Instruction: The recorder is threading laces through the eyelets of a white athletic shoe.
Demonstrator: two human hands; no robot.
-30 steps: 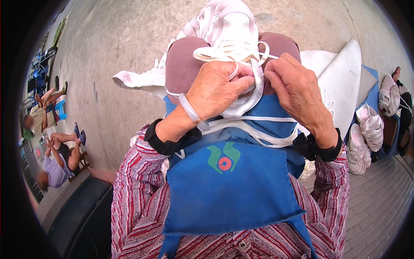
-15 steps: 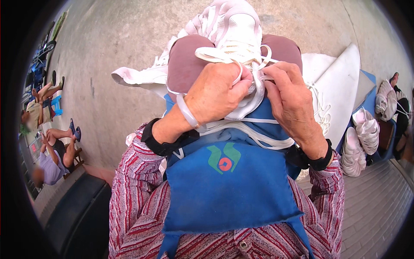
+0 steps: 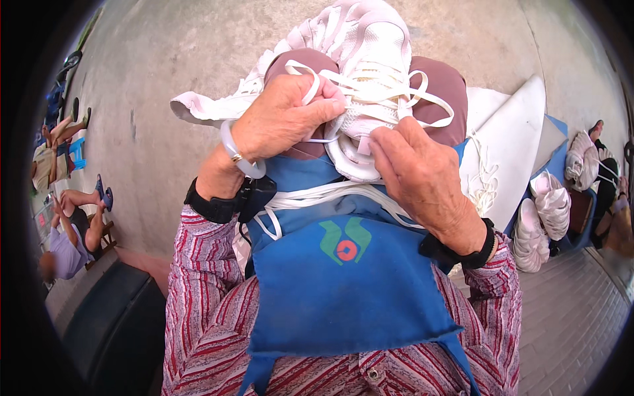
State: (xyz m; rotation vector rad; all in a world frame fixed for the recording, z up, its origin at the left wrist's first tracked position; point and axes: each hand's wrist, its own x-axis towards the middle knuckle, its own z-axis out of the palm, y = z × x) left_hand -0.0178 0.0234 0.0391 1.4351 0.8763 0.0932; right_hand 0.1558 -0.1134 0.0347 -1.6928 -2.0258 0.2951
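A white sneaker lies between my knees, its toe pointing away and its heel opening toward me. My left hand is closed in a pinch on a white shoelace, left of the sneaker's lacing. On the right, my right hand has its thumb and fingers together beside the tongue. The lace runs down into those fingers, while a loose loop curves out to the right. More white laces lie across my lap above the blue apron.
Other white shoe pieces lie beyond my left knee. At right are a white sheet with a bundle of laces on it, and several white shoes. A dark seat stands at lower left. People sit farther left.
My hands have moved apart. The left went left and upward, drawing lace with it; the right moved slightly down and left. A lace loop now spreads out to the right.
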